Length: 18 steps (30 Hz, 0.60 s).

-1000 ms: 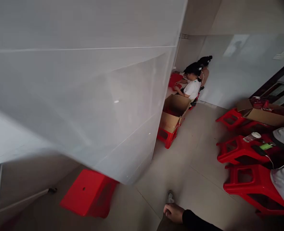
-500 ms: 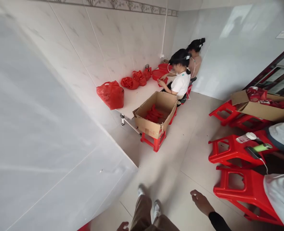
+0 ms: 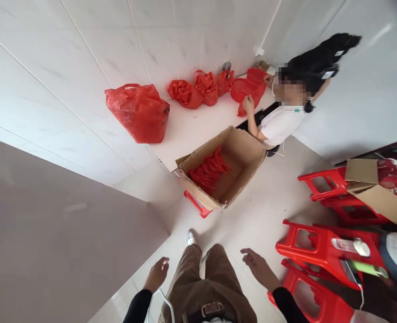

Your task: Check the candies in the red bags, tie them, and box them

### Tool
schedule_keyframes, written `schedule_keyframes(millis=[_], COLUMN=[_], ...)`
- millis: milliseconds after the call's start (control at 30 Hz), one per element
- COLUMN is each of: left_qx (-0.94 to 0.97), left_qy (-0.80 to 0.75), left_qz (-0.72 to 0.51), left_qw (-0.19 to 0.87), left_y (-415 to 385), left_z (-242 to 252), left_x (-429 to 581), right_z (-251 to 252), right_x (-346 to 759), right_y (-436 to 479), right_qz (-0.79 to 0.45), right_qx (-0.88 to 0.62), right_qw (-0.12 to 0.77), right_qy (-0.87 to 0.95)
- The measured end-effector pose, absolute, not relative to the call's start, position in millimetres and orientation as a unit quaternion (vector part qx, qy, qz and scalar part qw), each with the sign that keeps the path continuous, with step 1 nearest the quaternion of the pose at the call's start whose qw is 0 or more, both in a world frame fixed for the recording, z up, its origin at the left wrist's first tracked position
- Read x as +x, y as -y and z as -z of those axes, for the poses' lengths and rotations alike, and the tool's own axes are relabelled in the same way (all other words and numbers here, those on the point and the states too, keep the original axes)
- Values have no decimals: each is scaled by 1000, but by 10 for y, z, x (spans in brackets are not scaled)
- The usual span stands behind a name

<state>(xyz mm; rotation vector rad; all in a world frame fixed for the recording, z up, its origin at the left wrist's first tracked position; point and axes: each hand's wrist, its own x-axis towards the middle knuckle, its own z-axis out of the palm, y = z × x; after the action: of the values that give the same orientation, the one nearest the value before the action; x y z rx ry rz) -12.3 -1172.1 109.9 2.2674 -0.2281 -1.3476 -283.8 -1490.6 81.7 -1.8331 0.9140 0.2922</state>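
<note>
My left hand (image 3: 157, 272) hangs beside my left thigh, loosely curled with the thumb apart and nothing in it. A white cable (image 3: 161, 294) loops close to that wrist. On the other side, my right hand (image 3: 257, 265) is held out over the floor, fingers loosely extended, holding nothing. The nearest thing ahead is an open cardboard box (image 3: 243, 179). Inside it lies a heap of red bundles (image 3: 210, 169), whose exact kind I cannot make out. Neither hand touches the box, which rests on a red stool (image 3: 197, 205).
A white table (image 3: 181, 128) along the wall carries several red plastic bags (image 3: 141, 114) and a red basin (image 3: 242, 89). A person in white (image 3: 282, 125) sits there, another person behind. Red stools (image 3: 314, 246) with a cup (image 3: 349, 246) stand right. A wall corner (image 3: 118, 224) juts out left.
I have moved closer to the box and table. Both hands are now in fuller view, the left having risen from the bottom edge. The co-worker's near hand has lifted slightly.
</note>
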Motion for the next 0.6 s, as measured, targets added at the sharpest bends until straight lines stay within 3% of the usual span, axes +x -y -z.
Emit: schedule_keyframes(millis=[200, 367, 467, 600], left_qx=[740, 613, 587, 615], left_qy=[28, -120, -244, -383], left_qz=[497, 470, 412, 331], left_qw=[453, 624, 653, 605], left_y=[12879, 14217, 15050, 15772], left_z=[-1306, -1432, -1094, -185], left_x=[388, 508, 672, 1073], right_z=[-1021, -422, 190, 932], right_x=[-1251, 353, 1121, 1759], right_y=[16497, 17619, 18075, 18482], right_qz=[-54, -96, -148, -187], right_qx=[-772, -801, -828, -853], right_qw=[528, 486, 415, 332], right_qy=[-349, -336, -346, -355])
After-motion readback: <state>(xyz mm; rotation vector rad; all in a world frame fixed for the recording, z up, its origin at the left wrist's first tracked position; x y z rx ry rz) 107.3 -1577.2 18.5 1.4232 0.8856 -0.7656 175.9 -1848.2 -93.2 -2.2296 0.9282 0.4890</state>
